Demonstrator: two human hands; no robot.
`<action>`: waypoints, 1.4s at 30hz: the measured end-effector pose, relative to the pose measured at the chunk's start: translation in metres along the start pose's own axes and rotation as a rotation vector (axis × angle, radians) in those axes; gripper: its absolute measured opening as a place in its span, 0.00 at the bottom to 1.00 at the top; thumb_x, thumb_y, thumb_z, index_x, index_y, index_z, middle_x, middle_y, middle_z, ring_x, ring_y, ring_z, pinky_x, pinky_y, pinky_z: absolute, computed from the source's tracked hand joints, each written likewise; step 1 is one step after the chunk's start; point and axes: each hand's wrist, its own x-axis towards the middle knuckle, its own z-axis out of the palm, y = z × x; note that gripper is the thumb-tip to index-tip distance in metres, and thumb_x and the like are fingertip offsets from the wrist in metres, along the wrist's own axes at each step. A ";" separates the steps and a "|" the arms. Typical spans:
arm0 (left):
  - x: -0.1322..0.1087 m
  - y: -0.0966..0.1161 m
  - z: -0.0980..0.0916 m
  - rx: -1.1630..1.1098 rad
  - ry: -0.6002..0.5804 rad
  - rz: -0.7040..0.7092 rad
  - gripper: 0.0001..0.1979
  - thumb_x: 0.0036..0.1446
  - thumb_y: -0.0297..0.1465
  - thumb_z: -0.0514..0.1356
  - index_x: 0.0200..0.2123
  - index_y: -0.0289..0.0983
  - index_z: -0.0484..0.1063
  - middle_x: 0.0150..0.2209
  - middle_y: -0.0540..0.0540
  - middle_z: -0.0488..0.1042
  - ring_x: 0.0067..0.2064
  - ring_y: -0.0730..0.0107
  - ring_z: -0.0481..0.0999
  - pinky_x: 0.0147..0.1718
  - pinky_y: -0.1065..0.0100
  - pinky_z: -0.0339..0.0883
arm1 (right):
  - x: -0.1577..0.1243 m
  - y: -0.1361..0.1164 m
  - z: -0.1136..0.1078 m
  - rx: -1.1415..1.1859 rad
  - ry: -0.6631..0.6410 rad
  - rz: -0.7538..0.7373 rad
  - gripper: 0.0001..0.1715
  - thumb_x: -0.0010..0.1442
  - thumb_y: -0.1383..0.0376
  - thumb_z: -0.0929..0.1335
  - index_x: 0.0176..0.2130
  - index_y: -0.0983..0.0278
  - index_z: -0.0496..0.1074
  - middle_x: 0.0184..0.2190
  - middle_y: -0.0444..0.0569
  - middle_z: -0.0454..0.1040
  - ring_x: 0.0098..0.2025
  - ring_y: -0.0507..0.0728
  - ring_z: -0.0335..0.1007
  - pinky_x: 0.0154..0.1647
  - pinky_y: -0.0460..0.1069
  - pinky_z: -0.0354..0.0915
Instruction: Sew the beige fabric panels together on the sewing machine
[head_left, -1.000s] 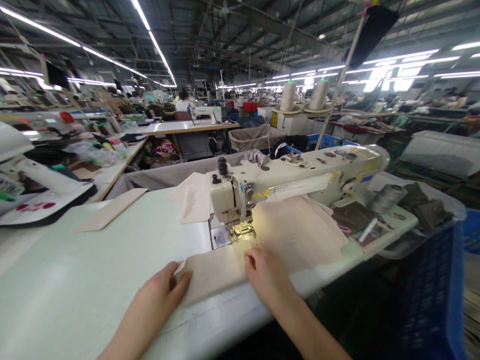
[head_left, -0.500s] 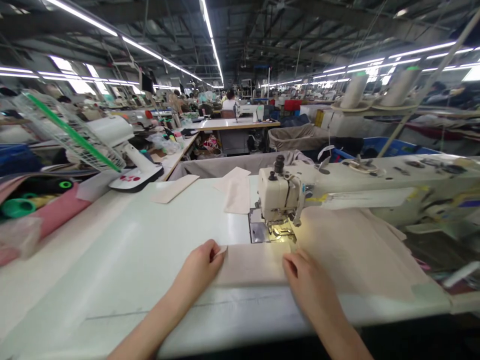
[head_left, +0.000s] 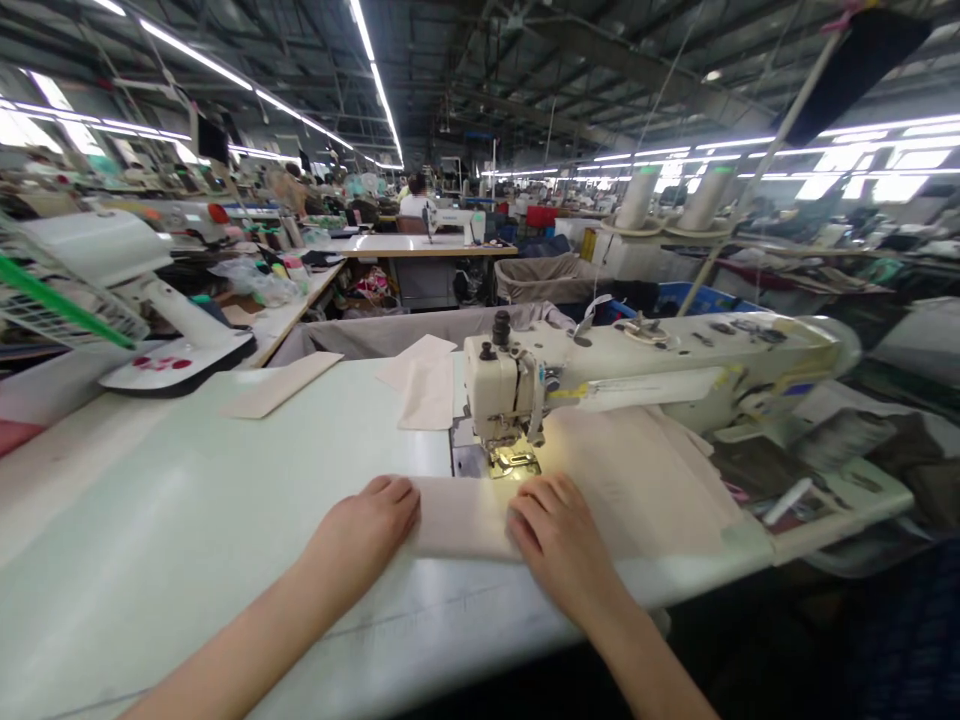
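Note:
A pale beige fabric piece (head_left: 461,515) lies flat on the sewing table, just in front of the sewing machine's needle plate (head_left: 471,462). My left hand (head_left: 382,515) is closed over its left end, fingers curled and partly hidden from view. At the right end my right hand (head_left: 551,530) grips the same piece, fingertips bent down near the lit presser foot (head_left: 515,460). The sewing machine (head_left: 499,395) stands directly behind the piece, its head above the plate. To the right of my right hand a larger beige fabric panel (head_left: 637,490) is spread beneath the machine's arm.
Small beige pieces (head_left: 427,390) lie left of the machine head, and another beige strip (head_left: 285,388) lies farther left. A white fan (head_left: 180,350) stands at the table's left back. Thread cones (head_left: 637,200) rise behind the machine. Fabric-lined bins (head_left: 547,278) stand beyond the table.
My view has swung to the right. My left hand has gone from pinching the fabric's corner to lying over its end. My right fingers now rest farther over the right end.

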 end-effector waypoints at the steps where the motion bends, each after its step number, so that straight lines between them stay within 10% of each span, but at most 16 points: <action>1: 0.009 0.003 -0.001 0.002 0.016 -0.046 0.12 0.69 0.31 0.53 0.47 0.37 0.75 0.45 0.40 0.78 0.48 0.53 0.77 0.42 0.59 0.74 | 0.000 -0.004 0.001 0.008 0.004 0.008 0.04 0.65 0.70 0.69 0.38 0.61 0.73 0.41 0.48 0.75 0.49 0.61 0.69 0.63 0.63 0.56; 9: 0.091 0.006 0.008 -0.087 0.088 -0.002 0.20 0.69 0.41 0.52 0.60 0.43 0.67 0.64 0.38 0.67 0.66 0.47 0.63 0.62 0.33 0.51 | -0.009 -0.019 0.016 0.054 0.002 0.078 0.09 0.67 0.67 0.69 0.47 0.59 0.73 0.49 0.49 0.77 0.56 0.63 0.68 0.68 0.67 0.47; 15: 0.117 -0.011 0.014 -0.158 0.091 0.146 0.20 0.70 0.42 0.50 0.59 0.44 0.70 0.59 0.41 0.72 0.64 0.51 0.66 0.64 0.39 0.50 | -0.006 -0.013 0.020 0.044 -0.013 0.104 0.11 0.68 0.64 0.69 0.51 0.59 0.72 0.52 0.50 0.76 0.59 0.63 0.66 0.69 0.68 0.45; 35: 0.128 -0.016 0.010 -0.176 0.163 0.234 0.18 0.68 0.39 0.55 0.58 0.44 0.71 0.61 0.43 0.71 0.63 0.57 0.66 0.65 0.49 0.55 | 0.005 -0.015 0.017 -0.008 -0.048 0.124 0.07 0.69 0.65 0.68 0.48 0.60 0.71 0.49 0.48 0.76 0.56 0.61 0.67 0.69 0.69 0.44; 42: 0.092 0.025 0.004 -0.127 0.208 0.203 0.13 0.67 0.27 0.52 0.39 0.35 0.77 0.44 0.39 0.78 0.48 0.58 0.76 0.51 0.56 0.71 | 0.011 -0.014 0.013 -0.046 -0.055 0.081 0.04 0.69 0.65 0.67 0.45 0.61 0.72 0.46 0.48 0.76 0.54 0.61 0.67 0.69 0.68 0.47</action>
